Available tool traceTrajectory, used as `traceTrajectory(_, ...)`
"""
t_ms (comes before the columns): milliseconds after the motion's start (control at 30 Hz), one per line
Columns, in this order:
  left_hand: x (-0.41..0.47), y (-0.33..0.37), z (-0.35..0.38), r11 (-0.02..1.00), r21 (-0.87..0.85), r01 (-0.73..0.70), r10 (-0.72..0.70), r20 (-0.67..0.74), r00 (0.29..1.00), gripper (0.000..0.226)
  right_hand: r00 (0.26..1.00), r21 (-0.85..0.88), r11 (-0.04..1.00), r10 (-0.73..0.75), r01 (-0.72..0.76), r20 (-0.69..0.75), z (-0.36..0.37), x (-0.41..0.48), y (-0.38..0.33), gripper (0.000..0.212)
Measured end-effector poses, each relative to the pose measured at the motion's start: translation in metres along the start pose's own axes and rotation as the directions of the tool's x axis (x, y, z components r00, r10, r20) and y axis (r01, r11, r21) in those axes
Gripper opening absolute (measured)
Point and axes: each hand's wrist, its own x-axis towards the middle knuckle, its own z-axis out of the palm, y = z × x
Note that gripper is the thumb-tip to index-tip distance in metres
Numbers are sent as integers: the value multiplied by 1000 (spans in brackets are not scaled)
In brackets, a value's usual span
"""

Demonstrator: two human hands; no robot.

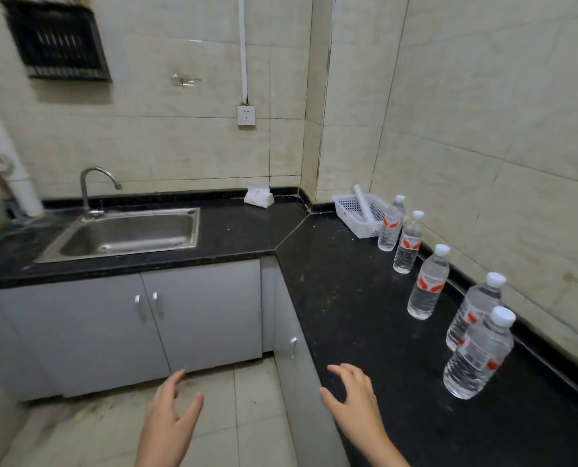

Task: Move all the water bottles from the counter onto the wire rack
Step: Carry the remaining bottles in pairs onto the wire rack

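Black counter [348, 298] is carrying five water bottles [429, 283] lining its right wall; wire rack [58, 45] is hanging far left. I am holding my left hand [171, 423] and right hand [355, 402] out, fingers spread, gripping nothing.

Five clear water bottles [428, 284], white-capped with red-and-white labels, stand upright in a row on the black desk [348, 298] beside the right wall [499, 112]. The black wire rack [58, 45] hangs on the far wall [179, 136], well apart.
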Motion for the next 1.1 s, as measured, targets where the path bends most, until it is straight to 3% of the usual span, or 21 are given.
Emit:
traceTrajectory(367,112,0,27,1000,6,21,-21,-23,1000,46,1000,-14,1000,-7,7,-2,21,101,-18,44)
traceTrajectory(767,315,60,84,987,-112,-119,135,157,978,47,981,-154,982,77,-105,-180,9,253,-57,43)
traceTrajectory(1100,386,91,139,979,-113,-169,198,343,918,49,919,-165,930,273,-327,-284,-6,298,-37,42)
